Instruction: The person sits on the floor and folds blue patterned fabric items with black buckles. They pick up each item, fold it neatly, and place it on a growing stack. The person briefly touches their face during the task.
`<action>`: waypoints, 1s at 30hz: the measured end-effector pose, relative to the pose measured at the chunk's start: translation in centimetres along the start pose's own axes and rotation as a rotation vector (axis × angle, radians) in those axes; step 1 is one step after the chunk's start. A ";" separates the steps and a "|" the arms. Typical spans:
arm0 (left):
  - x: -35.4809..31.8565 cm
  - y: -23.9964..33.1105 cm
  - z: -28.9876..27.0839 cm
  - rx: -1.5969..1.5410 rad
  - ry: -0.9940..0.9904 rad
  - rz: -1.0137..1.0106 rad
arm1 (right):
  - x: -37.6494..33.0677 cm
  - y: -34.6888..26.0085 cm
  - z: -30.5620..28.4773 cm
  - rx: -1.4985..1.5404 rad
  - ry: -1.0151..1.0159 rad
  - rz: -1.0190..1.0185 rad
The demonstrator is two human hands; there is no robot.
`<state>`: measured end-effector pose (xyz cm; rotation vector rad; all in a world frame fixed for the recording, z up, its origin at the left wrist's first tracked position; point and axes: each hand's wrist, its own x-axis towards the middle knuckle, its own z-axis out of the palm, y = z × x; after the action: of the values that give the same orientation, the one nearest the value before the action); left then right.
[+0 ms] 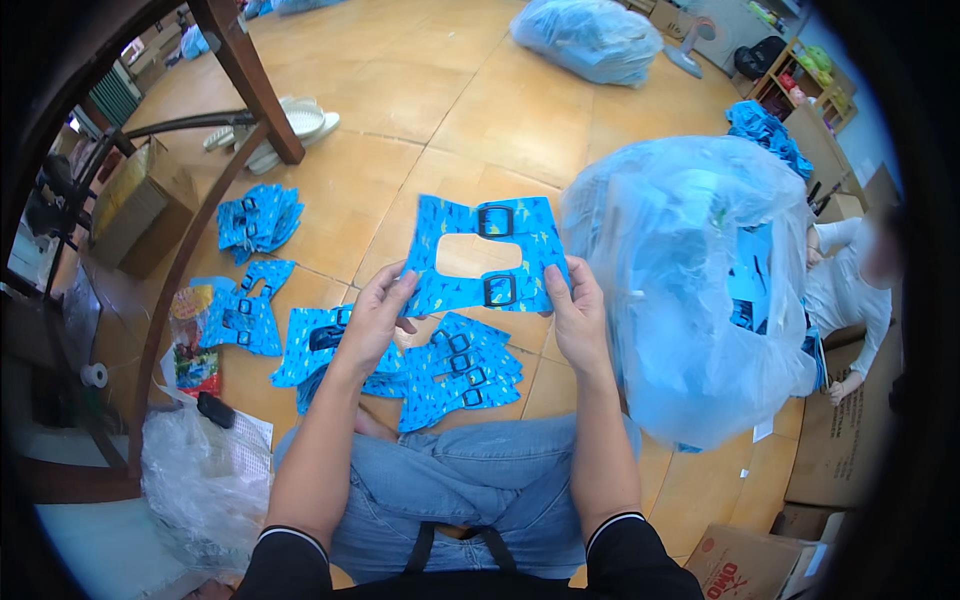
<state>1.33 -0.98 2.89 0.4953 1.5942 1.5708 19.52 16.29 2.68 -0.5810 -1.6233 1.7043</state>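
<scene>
Between my hands, above my lap, is a flat blue patterned piece (542, 240) with a large window cut through its middle and a black-framed rectangle above and below the window. My left hand (377, 315) pinches its left edge, thumb on top. The right edge is gripped by my right hand (580, 310) in the same way. Just below, on the floor, several like pieces lie in a fanned pile (465, 375). Another stack (305, 350) is partly hidden by my left forearm. Farther left lie a small group (245, 315) and a heaped pile (260, 220).
A big see-through plastic bag (690, 330) of blue pieces stands at my right. Behind it a person (850, 270) in white reaches to it. Cardboard boxes (745, 560) sit at lower right. A wooden frame (245, 80) rises at left, near crumpled plastic (195, 460).
</scene>
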 end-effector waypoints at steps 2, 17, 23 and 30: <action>1.1 -1.0 -0.5 -0.038 0.079 0.146 | 0.4 2.0 0.4 0.045 0.058 0.002; 3.5 -2.4 -0.5 -0.111 0.139 0.292 | 0.8 5.1 -1.6 0.222 0.071 0.210; 3.9 -2.8 -0.2 0.152 0.225 0.413 | 0.8 5.7 -1.7 0.065 0.072 0.073; 4.6 -4.1 -1.0 0.354 0.239 0.414 | 1.0 6.0 -2.1 -0.452 0.058 -0.113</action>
<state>-1.04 1.28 -2.41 0.9035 2.0686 1.6992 19.35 18.66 -3.32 -0.7280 -1.9716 1.2298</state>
